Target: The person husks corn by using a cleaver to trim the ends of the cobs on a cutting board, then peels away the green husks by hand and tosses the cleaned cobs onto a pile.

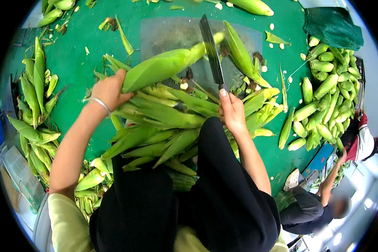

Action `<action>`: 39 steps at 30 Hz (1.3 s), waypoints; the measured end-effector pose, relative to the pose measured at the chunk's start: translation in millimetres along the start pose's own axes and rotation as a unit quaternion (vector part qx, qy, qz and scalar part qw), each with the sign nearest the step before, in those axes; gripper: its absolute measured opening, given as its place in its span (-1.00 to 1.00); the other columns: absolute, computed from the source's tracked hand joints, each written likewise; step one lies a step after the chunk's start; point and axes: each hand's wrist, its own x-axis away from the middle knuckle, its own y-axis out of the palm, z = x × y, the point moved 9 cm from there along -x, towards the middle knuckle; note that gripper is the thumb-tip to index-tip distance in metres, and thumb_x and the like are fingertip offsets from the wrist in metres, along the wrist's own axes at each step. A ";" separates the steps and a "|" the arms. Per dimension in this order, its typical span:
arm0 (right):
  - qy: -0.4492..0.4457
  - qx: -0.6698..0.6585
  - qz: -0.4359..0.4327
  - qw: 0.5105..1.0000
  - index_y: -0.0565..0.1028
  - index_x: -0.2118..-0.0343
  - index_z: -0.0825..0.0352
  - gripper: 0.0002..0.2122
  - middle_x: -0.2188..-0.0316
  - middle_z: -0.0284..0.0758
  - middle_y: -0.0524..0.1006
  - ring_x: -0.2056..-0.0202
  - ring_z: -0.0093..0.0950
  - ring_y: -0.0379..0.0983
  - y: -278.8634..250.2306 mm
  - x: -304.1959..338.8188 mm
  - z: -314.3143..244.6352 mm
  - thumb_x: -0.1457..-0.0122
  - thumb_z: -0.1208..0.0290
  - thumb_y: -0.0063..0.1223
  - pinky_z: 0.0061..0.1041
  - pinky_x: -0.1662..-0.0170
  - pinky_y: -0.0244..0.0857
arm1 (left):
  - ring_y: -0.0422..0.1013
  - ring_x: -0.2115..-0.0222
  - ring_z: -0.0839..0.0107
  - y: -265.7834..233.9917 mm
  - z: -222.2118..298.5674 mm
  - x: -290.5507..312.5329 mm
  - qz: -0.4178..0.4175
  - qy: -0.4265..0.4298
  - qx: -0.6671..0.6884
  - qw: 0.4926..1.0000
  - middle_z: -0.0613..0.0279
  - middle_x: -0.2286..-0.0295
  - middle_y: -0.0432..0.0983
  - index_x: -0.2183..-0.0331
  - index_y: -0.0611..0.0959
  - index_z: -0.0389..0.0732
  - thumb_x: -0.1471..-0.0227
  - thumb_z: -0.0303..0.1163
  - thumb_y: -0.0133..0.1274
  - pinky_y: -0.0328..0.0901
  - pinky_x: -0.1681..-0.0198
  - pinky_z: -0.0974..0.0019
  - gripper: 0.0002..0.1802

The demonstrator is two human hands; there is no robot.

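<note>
My left hand is closed around the near end of a green corn cob still in its husk. The cob points up and to the right over a clear cutting mat. In my right hand is the handle of a knife with a dark, ridged blade. The blade crosses the cob's far end; whether it has cut in, I cannot tell. A pile of husked-in corn and loose leaves lies beneath my hands, against my knees. Another unpeeled cob rests on the mat, right of the blade.
Trimmed cobs are heaped at the right beside a dark green mesh sack. Corn and husks lie along the left edge. Cut ends and leaf scraps litter the green table. Two people are at the lower right.
</note>
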 end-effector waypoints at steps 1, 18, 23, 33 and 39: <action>-0.035 0.072 0.015 0.997 0.31 0.66 0.35 -0.55 0.81 -0.43 0.26 0.71 -0.60 0.20 -6.8 2.6 -15.2 -0.15 0.02 -0.17 -0.55 0.61 0.12 | 0.41 0.47 0.00 -14.3 11.3 10.8 0.052 0.005 -0.042 0.998 0.01 0.44 0.41 0.15 0.27 -0.15 0.38 -0.38 0.26 0.33 0.43 0.13 -0.31; -0.079 0.114 0.019 0.990 0.39 0.57 0.47 -0.43 0.68 -0.08 0.40 0.57 -0.23 0.33 11.7 -36.6 7.7 -0.12 -0.10 -0.27 -0.29 0.36 0.23 | 0.41 0.49 0.25 2.6 -15.4 15.1 0.013 0.049 0.326 0.944 0.16 0.48 0.47 0.25 0.46 -0.33 0.18 -0.23 0.16 0.31 0.40 0.22 -0.53; -0.043 0.090 0.162 0.982 0.30 0.63 0.35 -0.53 0.76 -0.32 0.27 0.69 -0.50 0.19 -58.1 -5.9 42.3 -0.14 -0.03 -0.23 -0.49 0.59 0.08 | 0.37 0.51 0.47 18.8 -51.1 52.9 -0.119 -0.108 0.512 0.844 0.16 0.51 0.46 0.18 0.45 -0.35 0.14 -0.22 0.16 0.28 0.46 0.38 -0.49; -0.037 0.000 0.094 0.995 0.27 0.62 0.32 -0.57 0.80 -0.45 0.21 0.75 -0.64 0.11 -58.1 59.0 10.2 -0.15 0.00 -0.18 -0.61 0.68 0.02 | 0.19 0.07 0.04 -98.1 87.1 -42.7 0.286 0.100 -0.284 0.910 0.05 0.13 0.25 0.07 0.40 -0.09 0.22 -0.14 0.14 0.13 0.01 -0.01 -0.38; -0.097 0.035 0.083 0.991 0.35 0.59 0.40 -0.58 0.76 -0.35 0.29 0.64 -0.61 0.20 -44.3 49.7 -2.4 -0.15 0.07 -0.14 -0.52 0.56 0.14 | 0.22 0.11 -0.20 -3.3 94.7 -85.6 0.192 -0.125 0.195 0.954 -0.20 0.05 0.10 -0.15 -0.05 -0.18 0.35 -0.16 0.23 0.21 0.04 0.13 0.10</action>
